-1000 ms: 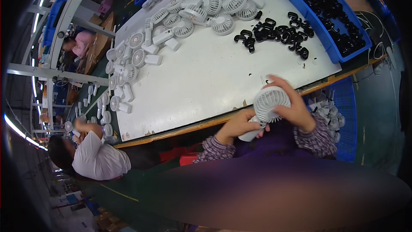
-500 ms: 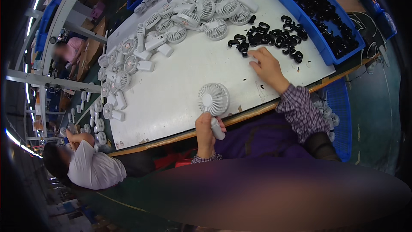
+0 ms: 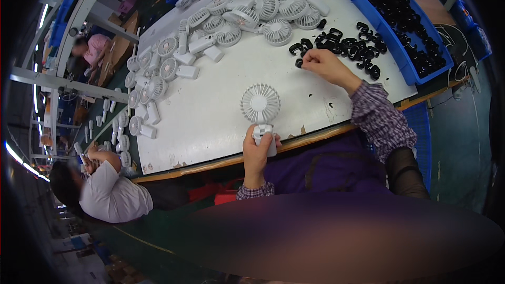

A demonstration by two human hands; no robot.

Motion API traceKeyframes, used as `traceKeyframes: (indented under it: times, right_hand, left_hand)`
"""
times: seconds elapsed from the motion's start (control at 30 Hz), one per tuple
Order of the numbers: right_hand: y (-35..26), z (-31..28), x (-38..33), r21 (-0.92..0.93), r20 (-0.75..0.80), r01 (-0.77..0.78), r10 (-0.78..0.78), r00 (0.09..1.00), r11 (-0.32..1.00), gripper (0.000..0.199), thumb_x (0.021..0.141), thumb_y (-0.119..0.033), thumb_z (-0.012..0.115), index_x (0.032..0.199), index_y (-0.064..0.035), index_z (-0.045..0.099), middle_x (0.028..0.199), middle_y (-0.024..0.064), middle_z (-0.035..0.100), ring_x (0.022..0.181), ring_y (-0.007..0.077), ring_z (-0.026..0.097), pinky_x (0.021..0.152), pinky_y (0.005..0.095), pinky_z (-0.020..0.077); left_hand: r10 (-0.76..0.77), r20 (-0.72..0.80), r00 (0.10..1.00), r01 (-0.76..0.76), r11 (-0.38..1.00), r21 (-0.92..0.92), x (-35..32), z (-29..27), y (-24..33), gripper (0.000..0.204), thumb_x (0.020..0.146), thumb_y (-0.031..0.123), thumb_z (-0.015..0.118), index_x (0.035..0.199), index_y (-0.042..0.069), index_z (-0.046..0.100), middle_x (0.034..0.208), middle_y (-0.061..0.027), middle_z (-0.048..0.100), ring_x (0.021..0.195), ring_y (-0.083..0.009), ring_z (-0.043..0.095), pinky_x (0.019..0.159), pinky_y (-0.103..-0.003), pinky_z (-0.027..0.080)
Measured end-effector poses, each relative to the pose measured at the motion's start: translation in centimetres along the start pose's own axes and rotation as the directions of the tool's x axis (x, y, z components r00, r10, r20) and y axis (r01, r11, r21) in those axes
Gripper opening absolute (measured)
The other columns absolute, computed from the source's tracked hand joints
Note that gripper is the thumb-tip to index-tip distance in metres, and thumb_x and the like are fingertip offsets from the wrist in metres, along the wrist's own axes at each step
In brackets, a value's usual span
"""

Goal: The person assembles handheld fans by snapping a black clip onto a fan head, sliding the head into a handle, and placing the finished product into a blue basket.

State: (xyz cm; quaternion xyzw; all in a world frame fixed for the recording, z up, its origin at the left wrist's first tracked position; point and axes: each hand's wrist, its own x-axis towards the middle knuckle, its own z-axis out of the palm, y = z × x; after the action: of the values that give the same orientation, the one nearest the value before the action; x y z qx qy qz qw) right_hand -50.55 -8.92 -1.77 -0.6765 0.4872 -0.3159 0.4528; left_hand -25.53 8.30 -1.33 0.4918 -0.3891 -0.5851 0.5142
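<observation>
My left hand [image 3: 255,153] grips a white handheld fan [image 3: 260,103] by its handle near the table's front edge. The fan stands upright, with its round grille up and a small fitting showing at the neck. To the right and farther off, my right hand [image 3: 330,68] has thumb and fingers pinched together on a small black ring-shaped part [image 3: 299,63], at the edge of a loose pile of black parts [image 3: 342,44]. The fingers partly hide that part.
White handheld fans [image 3: 277,31] lie heaped along the far side and left of the white table [image 3: 210,100]. A blue tray [image 3: 435,75] of black parts sits at the right. A blue crate [image 3: 422,126] is below the table. Co-workers [image 3: 115,194] are at left and far side.
My left hand has turned the fan, bringing the neck fitting into view. My right hand has closed from spread fingers into a pinch on a black part. The whole view has shifted slightly.
</observation>
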Motion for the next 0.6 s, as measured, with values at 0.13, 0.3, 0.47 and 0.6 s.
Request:
traceKeyframes:
  times: [0.13, 0.3, 0.47, 0.6]
  right_hand:
    - [-6.8, 1.3, -5.6, 0.315, 0.394, -0.103, -0.031, 0.918, 0.944, 0.005, 0.084, -0.008, 0.062, 0.085, -0.0039, 0.060, 0.072, -0.0067, 0.056, 0.065, 0.0001, 0.046, 0.058, 0.0170, 0.0373]
    - [-8.7, 4.5, -8.2, 0.216, 0.408, -0.015, -0.077, 0.910, 0.976, 0.012, 0.089, -0.009, 0.054, 0.094, 0.0009, 0.058, 0.071, -0.0002, 0.057, 0.062, 0.0030, 0.050, 0.056, 0.0194, 0.0411]
    - [-8.4, 2.8, -10.9, 0.438, -0.014, -0.002, 0.009, 1.000, 0.899, 0.022, 0.090, -0.007, 0.049, 0.110, 0.0008, 0.054, 0.070, 0.0018, 0.057, 0.055, 0.0062, 0.053, 0.048, 0.0192, 0.0428]
    - [-4.1, 1.3, -10.5, 0.550, -0.205, 0.186, -0.085, 0.975, 0.814, 0.050, 0.082, -0.003, 0.059, 0.129, -0.0022, 0.044, 0.106, 0.0076, 0.056, 0.097, 0.0145, 0.057, 0.080, 0.0260, 0.0484]
  left_hand:
    - [0.336, 0.071, 0.939, -0.313, 0.754, 0.578, 1.8, 1.2, 0.6, 0.038, 0.072, 0.027, 0.076, 0.094, 0.003, 0.057, 0.076, -0.0131, 0.062, 0.068, -0.0249, 0.063, 0.061, -0.033, 0.049]
    - [0.384, 0.149, 0.911, -0.390, 0.690, 0.609, 1.9, 2.8, 0.4, 0.041, 0.071, 0.035, 0.077, 0.090, 0.003, 0.060, 0.074, -0.0133, 0.064, 0.065, -0.0243, 0.063, 0.059, -0.032, 0.048]
    - [0.308, 0.091, 0.947, -0.306, 0.783, 0.542, 1.5, 2.0, -0.8, 0.025, 0.077, 0.023, 0.072, 0.084, 0.001, 0.062, 0.065, -0.0088, 0.062, 0.059, -0.0137, 0.061, 0.054, -0.028, 0.047]
    - [0.087, 0.112, 0.990, -0.099, 0.989, 0.109, 0.3, 3.2, -0.2, 0.025, 0.081, 0.022, 0.066, 0.082, -0.002, 0.058, 0.063, -0.0080, 0.061, 0.055, -0.0135, 0.059, 0.052, -0.026, 0.048]
